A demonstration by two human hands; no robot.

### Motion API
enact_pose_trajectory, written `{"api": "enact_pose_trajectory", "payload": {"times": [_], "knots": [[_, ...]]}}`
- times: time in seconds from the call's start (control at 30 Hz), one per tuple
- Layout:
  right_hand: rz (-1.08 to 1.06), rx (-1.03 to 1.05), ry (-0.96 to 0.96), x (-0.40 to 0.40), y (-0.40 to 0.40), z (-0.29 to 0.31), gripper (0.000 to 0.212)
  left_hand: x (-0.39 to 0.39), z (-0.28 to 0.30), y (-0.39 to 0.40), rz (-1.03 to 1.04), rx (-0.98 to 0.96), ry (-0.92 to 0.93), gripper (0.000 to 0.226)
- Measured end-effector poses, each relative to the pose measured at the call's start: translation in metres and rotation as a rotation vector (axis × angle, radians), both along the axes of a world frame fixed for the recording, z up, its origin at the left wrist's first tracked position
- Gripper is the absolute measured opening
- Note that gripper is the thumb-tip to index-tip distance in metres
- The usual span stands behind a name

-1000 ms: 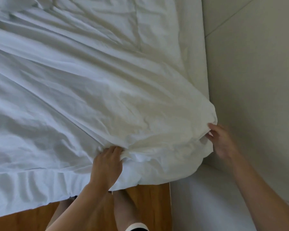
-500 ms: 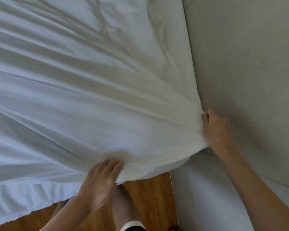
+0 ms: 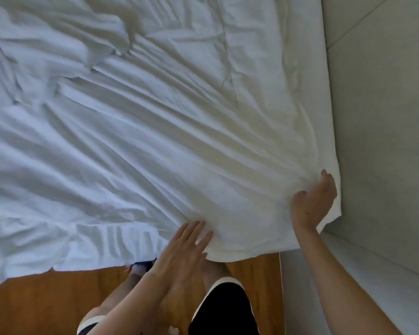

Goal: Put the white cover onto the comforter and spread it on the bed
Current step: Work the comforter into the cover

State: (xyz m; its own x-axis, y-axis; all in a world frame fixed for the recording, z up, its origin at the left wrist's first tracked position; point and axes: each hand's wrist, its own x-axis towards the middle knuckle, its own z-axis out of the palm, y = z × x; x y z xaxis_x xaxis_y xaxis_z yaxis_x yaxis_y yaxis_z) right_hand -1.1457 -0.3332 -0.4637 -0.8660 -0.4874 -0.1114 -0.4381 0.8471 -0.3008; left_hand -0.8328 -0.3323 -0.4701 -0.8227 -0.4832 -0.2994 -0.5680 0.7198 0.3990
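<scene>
item: white cover (image 3: 155, 146), with the comforter presumably inside it; the filling itself is not visible, only a thicker, rounded look at the near corner.

location: spread across the bed, filling most of the view. its near edge hangs over the side above the wooden floor (image 3: 46, 303); its right edge lies against the grey wall (image 3: 377, 117). the near right corner sits just beside the wall.

surface: heavily creased. long folds fan out from the near right corner toward the far left; a bunched ridge sits at the far left.

left hand (image 3: 186, 247): fingers straight and together, lying flat on the near edge of the cover, pressing and holding nothing.

right hand (image 3: 312, 201): at the near right corner, fingers curled into the cloth; it appears to grip a gathered fold, though the fingertips are hidden in the fabric.

hands: near each other, not touching, both at the same corner.

handling, as judged: soft, limp, no stiffness; it drapes and wrinkles at any touch. light per handful but bulky and draggy as a whole, so a pull on one spot only stretches folds locally. cotton-like weave looks grippy, not slippery. not fragile.

where to take hold, as judged: corners and hem, pinching cover and filling together so the inner layer does not slide; flat palms suit the smoothing.
</scene>
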Motion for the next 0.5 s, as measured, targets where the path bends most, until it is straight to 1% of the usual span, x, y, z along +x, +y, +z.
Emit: {"api": "enact_pose_trajectory", "payload": {"times": [0.03,0.1,0.17,0.23,0.3,0.37,0.4,0.47,0.5], "knots": [[0.031,-0.02,-0.016,0.021,-0.007,0.006,0.065,0.01,0.007,-0.012,0.049,-0.009,-0.035,0.045],[0.197,-0.043,-0.043,0.07,-0.022,0.012,0.059,0.038,0.016,-0.037,0.17,-0.04,-0.074,0.043],[0.46,-0.048,-0.051,0.132,-0.034,0.012,0.053,0.076,0.024,-0.063,0.299,-0.044,-0.106,0.049],[0.736,-0.075,-0.068,0.205,-0.045,0.006,0.044,0.125,0.028,-0.089,0.464,-0.057,-0.097,0.048],[0.987,-0.109,-0.088,0.283,-0.059,-0.006,0.038,0.187,0.027,-0.113,0.639,-0.082,-0.059,0.047],[1.186,-0.126,-0.121,0.366,-0.079,-0.02,0.035,0.263,0.019,-0.133,0.788,-0.127,-0.034,0.046],[1.268,-0.135,-0.129,0.408,-0.089,-0.026,0.038,0.305,0.014,-0.141,0.837,-0.151,-0.033,0.046],[1.416,-0.124,-0.14,0.492,-0.113,-0.038,0.054,0.395,0.001,-0.154,0.87,-0.199,-0.042,0.047],[1.485,-0.087,-0.13,0.532,-0.125,-0.044,0.062,0.441,-0.006,-0.16,0.859,-0.233,-0.055,0.048]]}}
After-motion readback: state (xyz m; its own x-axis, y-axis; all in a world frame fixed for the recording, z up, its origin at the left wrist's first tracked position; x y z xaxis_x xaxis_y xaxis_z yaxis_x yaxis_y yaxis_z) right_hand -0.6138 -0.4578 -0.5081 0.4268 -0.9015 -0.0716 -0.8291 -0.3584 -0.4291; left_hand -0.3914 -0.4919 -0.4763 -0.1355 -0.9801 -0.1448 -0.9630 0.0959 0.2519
